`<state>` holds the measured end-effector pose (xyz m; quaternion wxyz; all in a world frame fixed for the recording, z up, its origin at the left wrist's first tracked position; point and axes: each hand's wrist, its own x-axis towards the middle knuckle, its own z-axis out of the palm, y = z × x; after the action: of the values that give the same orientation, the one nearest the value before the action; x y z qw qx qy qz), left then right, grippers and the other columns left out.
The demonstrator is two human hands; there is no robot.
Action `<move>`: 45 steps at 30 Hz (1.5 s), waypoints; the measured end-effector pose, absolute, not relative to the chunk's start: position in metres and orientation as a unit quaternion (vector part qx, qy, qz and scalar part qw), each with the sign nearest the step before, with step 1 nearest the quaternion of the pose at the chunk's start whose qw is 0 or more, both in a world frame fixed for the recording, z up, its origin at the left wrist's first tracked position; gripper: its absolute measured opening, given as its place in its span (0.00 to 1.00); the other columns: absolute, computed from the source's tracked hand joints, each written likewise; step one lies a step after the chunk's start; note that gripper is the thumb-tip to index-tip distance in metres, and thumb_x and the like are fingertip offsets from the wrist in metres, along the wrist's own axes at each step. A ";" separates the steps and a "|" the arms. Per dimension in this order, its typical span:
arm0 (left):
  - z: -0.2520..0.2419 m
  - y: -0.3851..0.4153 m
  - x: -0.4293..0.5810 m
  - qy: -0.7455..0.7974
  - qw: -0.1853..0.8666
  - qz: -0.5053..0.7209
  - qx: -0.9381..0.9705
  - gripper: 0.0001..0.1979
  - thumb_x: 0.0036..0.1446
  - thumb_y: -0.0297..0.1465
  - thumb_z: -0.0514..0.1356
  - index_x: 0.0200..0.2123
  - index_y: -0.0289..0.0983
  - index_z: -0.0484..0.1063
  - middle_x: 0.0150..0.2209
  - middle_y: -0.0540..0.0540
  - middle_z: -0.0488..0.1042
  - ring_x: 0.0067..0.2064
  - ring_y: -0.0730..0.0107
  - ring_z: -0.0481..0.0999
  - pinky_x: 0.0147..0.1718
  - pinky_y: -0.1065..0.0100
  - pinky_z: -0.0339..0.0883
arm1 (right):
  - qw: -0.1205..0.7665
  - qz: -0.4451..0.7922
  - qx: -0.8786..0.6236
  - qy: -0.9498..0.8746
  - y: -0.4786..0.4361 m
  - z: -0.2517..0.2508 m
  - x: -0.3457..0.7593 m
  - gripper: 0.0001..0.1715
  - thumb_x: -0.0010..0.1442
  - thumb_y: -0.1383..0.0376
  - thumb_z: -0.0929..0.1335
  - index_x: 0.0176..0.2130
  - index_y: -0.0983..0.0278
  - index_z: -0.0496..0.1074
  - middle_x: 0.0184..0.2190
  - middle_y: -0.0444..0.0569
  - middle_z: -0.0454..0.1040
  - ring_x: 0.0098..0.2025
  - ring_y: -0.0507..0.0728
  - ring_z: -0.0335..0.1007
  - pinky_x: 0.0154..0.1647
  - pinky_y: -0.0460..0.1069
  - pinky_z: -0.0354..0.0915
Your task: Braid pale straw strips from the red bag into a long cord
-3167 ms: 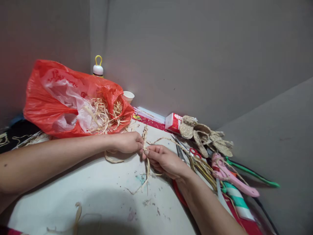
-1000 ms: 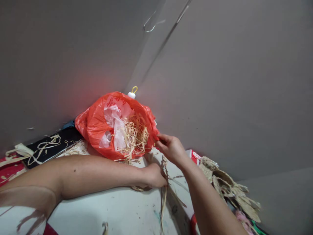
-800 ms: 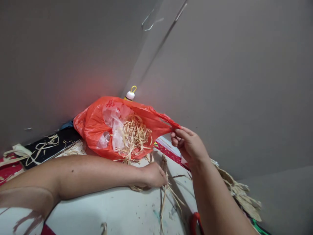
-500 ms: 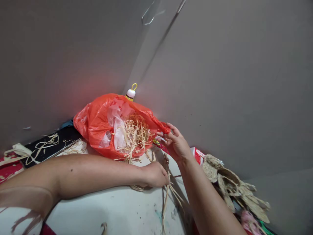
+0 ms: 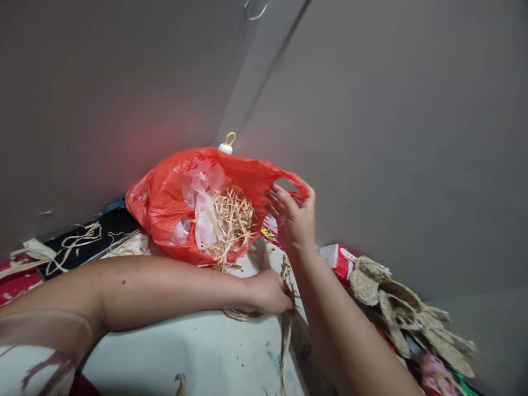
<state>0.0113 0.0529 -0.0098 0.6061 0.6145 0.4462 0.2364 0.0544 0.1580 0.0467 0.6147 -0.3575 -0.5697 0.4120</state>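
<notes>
An orange plastic bag (image 5: pixel 165 192) lies in the corner with pale raffia strands (image 5: pixel 229 217) and white plastic spilling from its mouth. My right hand (image 5: pixel 293 220) is raised at the bag's mouth, its fingers spread and hooked under the bag's orange handle (image 5: pixel 297 184), lifting it. My left hand (image 5: pixel 270 291) rests on the white table (image 5: pixel 185 352), closed on a braided raffia strip (image 5: pixel 285 330) that hangs down toward me.
Woven raffia pieces (image 5: pixel 396 305) lie at the right beside a red and white box (image 5: pixel 340 258). A white bottle cap with a yellow loop (image 5: pixel 227 144) shows behind the bag. Loose raffia lies on a black cloth (image 5: pixel 78 242) at the left. Grey walls close the corner.
My right hand left the braid, reached to the bag, tugged its rim, and now lifts the handle higher. My left hand stays closed on the braid. The view tilted upward.
</notes>
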 end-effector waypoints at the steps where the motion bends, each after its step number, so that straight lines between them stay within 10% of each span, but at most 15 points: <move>1: -0.010 0.053 0.011 0.445 0.604 0.235 0.618 0.11 0.43 0.22 0.55 0.29 0.28 0.76 0.21 0.49 0.68 0.21 0.75 0.61 0.22 0.71 0.57 | 0.591 0.376 -0.355 -0.619 0.160 0.046 0.050 0.34 0.48 0.65 0.70 0.53 0.55 0.56 0.43 0.49 0.75 0.43 0.56 0.75 0.39 0.50 0.71; 4: -0.012 0.055 0.012 0.442 0.595 0.241 0.627 0.13 0.42 0.20 0.55 0.32 0.27 0.77 0.25 0.44 0.72 0.25 0.71 0.66 0.25 0.70 0.61 | 0.499 0.231 -0.356 -0.756 0.170 0.041 0.035 0.50 0.47 0.70 0.69 0.63 0.58 0.46 0.53 0.56 0.69 0.50 0.60 0.70 0.47 0.54 0.68; 11: -0.020 0.062 0.016 0.428 0.581 0.271 0.637 0.18 0.40 0.17 0.55 0.36 0.32 0.77 0.30 0.42 0.76 0.34 0.65 0.72 0.32 0.72 0.64 | 0.439 0.166 -0.441 -0.765 0.192 0.030 0.015 0.48 0.46 0.73 0.68 0.64 0.60 0.51 0.46 0.55 0.75 0.38 0.60 0.73 0.41 0.56 0.68; 21: -0.008 0.052 0.009 0.444 0.594 0.250 0.623 0.07 0.46 0.26 0.56 0.23 0.32 0.73 0.15 0.54 0.60 0.18 0.77 0.57 0.19 0.72 0.53 | 0.514 0.476 -0.336 -0.629 0.135 0.095 0.066 0.56 0.47 0.62 0.72 0.65 0.57 0.39 0.24 0.38 0.76 0.27 0.54 0.75 0.31 0.49 0.70; 25: -0.002 0.050 0.006 0.444 0.599 0.245 0.620 0.06 0.46 0.26 0.56 0.20 0.33 0.71 0.13 0.56 0.56 0.16 0.79 0.52 0.17 0.72 0.48 | 0.530 0.501 -0.343 -0.592 0.114 0.107 0.090 0.46 0.47 0.66 0.73 0.60 0.50 0.52 0.22 0.35 0.75 0.20 0.48 0.69 0.24 0.43 0.66; 31: -0.004 0.051 0.007 0.449 0.595 0.249 0.619 0.06 0.46 0.26 0.56 0.24 0.33 0.73 0.15 0.55 0.59 0.18 0.79 0.55 0.19 0.73 0.51 | 0.507 0.534 -0.376 -0.563 0.073 0.091 0.128 0.06 0.49 0.66 0.71 0.32 0.59 0.75 0.26 0.43 0.77 0.22 0.49 0.69 0.21 0.43 0.65; 35: -0.004 0.052 0.008 0.440 0.599 0.250 0.621 0.06 0.46 0.25 0.56 0.25 0.33 0.73 0.17 0.55 0.62 0.19 0.79 0.58 0.19 0.74 0.51 | 0.492 0.498 -0.425 -0.574 0.041 0.082 0.153 0.13 0.48 0.66 0.72 0.38 0.58 0.76 0.35 0.47 0.77 0.28 0.52 0.71 0.24 0.46 0.66; 41: 0.002 0.053 0.005 0.445 0.619 0.213 0.611 0.08 0.50 0.32 0.55 0.22 0.35 0.69 0.11 0.57 0.52 0.13 0.79 0.48 0.13 0.73 0.39 | 0.400 0.319 -0.561 -0.651 0.008 0.078 0.191 0.15 0.56 0.57 0.69 0.24 0.62 0.74 0.18 0.44 0.66 0.22 0.51 0.61 0.22 0.46 0.60; 45: 0.002 0.056 0.004 0.434 0.640 0.199 0.602 0.08 0.50 0.34 0.57 0.24 0.36 0.68 0.10 0.58 0.51 0.12 0.79 0.47 0.12 0.74 0.39 | 0.341 0.278 -0.551 -0.709 -0.007 0.077 0.206 0.16 0.53 0.55 0.70 0.22 0.62 0.75 0.33 0.52 0.72 0.36 0.57 0.67 0.32 0.49 0.65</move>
<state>0.0039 0.0562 0.0023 0.6396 0.6019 0.4345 0.1994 0.2059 -0.0067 0.0772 0.3413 -0.5513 -0.7086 0.2784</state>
